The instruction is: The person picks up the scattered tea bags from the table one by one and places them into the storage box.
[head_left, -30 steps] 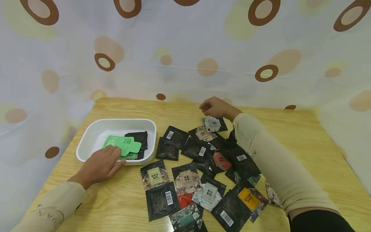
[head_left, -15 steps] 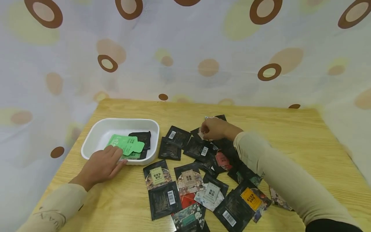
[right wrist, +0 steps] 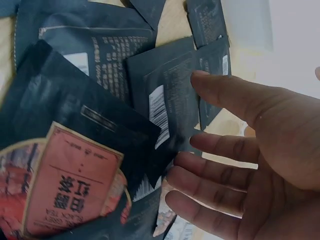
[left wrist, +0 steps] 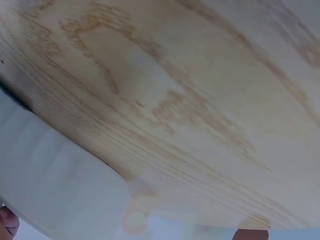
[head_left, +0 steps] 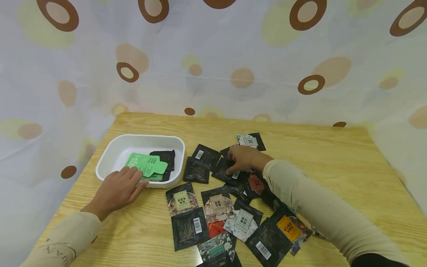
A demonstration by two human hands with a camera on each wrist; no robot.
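My left hand (head_left: 121, 187) holds the near rim of a white plastic tray (head_left: 113, 142), its fingers bent over the edge; only a fingertip shows in the left wrist view. Inside the tray lie a green card-like packet (head_left: 145, 163) and black sachets (head_left: 166, 157). My right hand (head_left: 245, 158) hovers over a heap of tea sachets, thumb and fingers apart with nothing between them. Just beyond its fingertips in the right wrist view lies a black sachet with a barcode (right wrist: 172, 95). A red-labelled black tea sachet (right wrist: 80, 175) is beside that one.
Several sachets spread toward the near edge, among them one with an orange label (head_left: 288, 228) and one with a cream label (head_left: 181, 201). A white-labelled sachet (head_left: 249, 141) lies at the heap's far side. A patterned curtain (head_left: 213, 55) hangs behind the wooden table (head_left: 337, 159).
My right hand has come from the far side of the heap toward the middle sachets, moving nearer and slightly left. The left hand has stayed at the tray's rim.
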